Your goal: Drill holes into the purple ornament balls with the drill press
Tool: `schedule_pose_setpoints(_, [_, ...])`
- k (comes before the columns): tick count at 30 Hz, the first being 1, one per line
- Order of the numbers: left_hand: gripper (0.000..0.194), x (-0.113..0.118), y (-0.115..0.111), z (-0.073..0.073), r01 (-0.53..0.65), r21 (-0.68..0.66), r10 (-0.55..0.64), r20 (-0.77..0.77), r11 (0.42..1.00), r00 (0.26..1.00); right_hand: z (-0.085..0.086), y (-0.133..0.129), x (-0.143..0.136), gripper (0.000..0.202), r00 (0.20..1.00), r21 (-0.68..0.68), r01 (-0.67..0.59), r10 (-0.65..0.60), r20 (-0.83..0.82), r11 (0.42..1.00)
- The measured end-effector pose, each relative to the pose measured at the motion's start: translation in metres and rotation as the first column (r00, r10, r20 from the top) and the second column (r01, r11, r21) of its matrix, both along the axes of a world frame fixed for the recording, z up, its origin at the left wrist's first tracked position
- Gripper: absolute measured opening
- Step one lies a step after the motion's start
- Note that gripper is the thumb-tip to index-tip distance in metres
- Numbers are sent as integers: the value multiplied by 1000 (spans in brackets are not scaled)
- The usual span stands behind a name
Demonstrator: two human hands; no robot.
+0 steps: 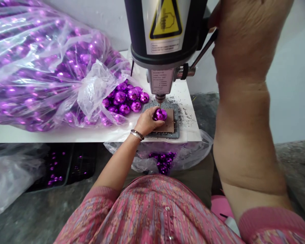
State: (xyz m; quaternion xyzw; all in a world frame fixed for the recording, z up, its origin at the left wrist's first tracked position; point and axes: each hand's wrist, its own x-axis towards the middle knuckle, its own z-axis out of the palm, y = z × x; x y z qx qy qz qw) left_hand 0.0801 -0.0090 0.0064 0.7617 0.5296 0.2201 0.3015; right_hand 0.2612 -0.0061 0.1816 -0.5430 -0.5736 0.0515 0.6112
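My left hand (145,122) is closed on a shiny purple mirrored ball (160,114), thumb and fingers gripping its sides. The ball rests over a brown board (169,122) on the grey base (177,129) of a drill press (165,51). Directly above the ball is the thin drill bit (160,105); I cannot tell whether it touches or enters the ball. Raised at the upper right, my right hand (249,30) is closed around the outer end of the press's feed lever (204,48). Its fingers are largely hidden.
A large clear plastic bag (40,67) of purple balls fills the left of the white table (66,136). Loose balls (124,97) spill toward the press. Dark shavings (185,113) surround the base. An open plastic bag (193,159) with purple balls hangs below the table's edge.
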Motion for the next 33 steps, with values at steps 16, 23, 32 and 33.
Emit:
schedule_pose_setpoints(16, [67, -2, 1, -9, -26, -137, 53, 195, 990, 979, -97, -56, -13, 25, 955, 411, 114, -214, 207, 904])
schedule_pose_setpoints(23, [66, -4, -1, -9, -12, -118, 33, 172, 993, 985, -117, -53, -13, 19, 974, 402, 108, -177, 138, 909])
schedule_pose_setpoints(32, [61, -5, -3, -10, -5, -104, 24, 177, 995, 984, -135, -43, -15, 14, 965, 536, 113, -221, 143, 837])
schedule_pose_setpoints(33, [61, -5, -3, -10, -9, -103, 28, 183, 995, 983, -138, -42, -15, 16, 965, 554, 100, -217, 150, 826])
